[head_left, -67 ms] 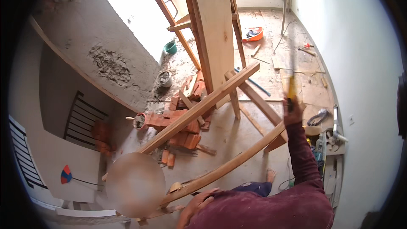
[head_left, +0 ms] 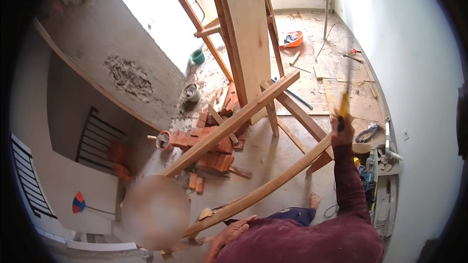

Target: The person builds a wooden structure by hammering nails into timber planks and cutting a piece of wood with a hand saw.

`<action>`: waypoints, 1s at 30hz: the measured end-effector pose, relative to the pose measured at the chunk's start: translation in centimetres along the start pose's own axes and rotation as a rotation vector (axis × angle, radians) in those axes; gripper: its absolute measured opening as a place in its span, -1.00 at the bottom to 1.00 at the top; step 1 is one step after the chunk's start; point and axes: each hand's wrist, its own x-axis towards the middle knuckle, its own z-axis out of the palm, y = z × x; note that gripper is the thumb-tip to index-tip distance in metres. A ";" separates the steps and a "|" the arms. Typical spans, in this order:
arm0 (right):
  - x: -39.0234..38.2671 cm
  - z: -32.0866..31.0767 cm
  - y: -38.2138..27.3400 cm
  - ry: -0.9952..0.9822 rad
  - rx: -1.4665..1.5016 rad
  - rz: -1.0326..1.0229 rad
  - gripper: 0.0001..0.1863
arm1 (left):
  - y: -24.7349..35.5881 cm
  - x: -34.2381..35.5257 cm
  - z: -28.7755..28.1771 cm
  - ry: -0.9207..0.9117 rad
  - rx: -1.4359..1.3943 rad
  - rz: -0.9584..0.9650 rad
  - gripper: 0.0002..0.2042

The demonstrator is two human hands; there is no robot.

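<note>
My right hand [head_left: 341, 129], at the end of a maroon sleeve, is closed round the yellow-and-black handle of a long, thin-bladed tool [head_left: 345, 104]. The grey blade points away from me and is smeared, so its exact kind is unclear. My left hand [head_left: 233, 231] lies with fingers stretched out against the maroon shirt, holding nothing that I can see. Between the hands runs a long wooden beam [head_left: 263, 192], part of a timber frame. A second beam [head_left: 234, 122] slants across farther off. A round blurred patch hides the lower left part of the frame.
Red bricks [head_left: 214, 158] lie heaped beyond the second beam, near a mortar-filled bucket [head_left: 191, 92] and a green bucket [head_left: 197, 57]. An upright wooden board [head_left: 248, 34] stands ahead. An orange helmet-like bowl [head_left: 293, 40] lies farther off. Tools and pipes [head_left: 385, 185] line the right wall.
My right hand and its tool have shifted slightly to the right and toward me. My left hand's fingers lie a little more outstretched along the shirt.
</note>
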 end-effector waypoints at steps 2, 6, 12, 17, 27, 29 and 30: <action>-2.6 -1.0 0.9 0.177 0.139 0.034 -0.63 | -4.2 -0.4 0.3 -0.208 -0.070 -0.052 -0.49; -8.0 -3.4 2.2 0.323 0.197 0.139 -0.63 | -12.4 -4.1 -0.6 -0.454 -0.149 -0.105 -0.38; -10.8 -13.9 1.9 0.440 0.108 0.521 -0.69 | -5.1 -0.9 -4.5 -0.723 0.376 -0.255 -0.40; -19.4 -16.1 7.1 0.393 0.523 0.894 -0.82 | -0.1 6.6 1.8 0.297 0.516 0.679 -0.32; -33.4 -26.9 11.6 0.072 0.175 1.410 -0.77 | 4.7 22.3 10.7 -0.083 0.702 -0.025 -0.33; -33.2 -30.2 13.1 0.010 0.084 1.460 -0.78 | 5.3 21.6 10.9 -0.075 0.755 -0.013 -0.49; -33.4 -31.8 14.0 -0.052 -0.016 1.492 -0.78 | 6.1 21.2 10.4 -0.086 0.754 -0.011 -0.52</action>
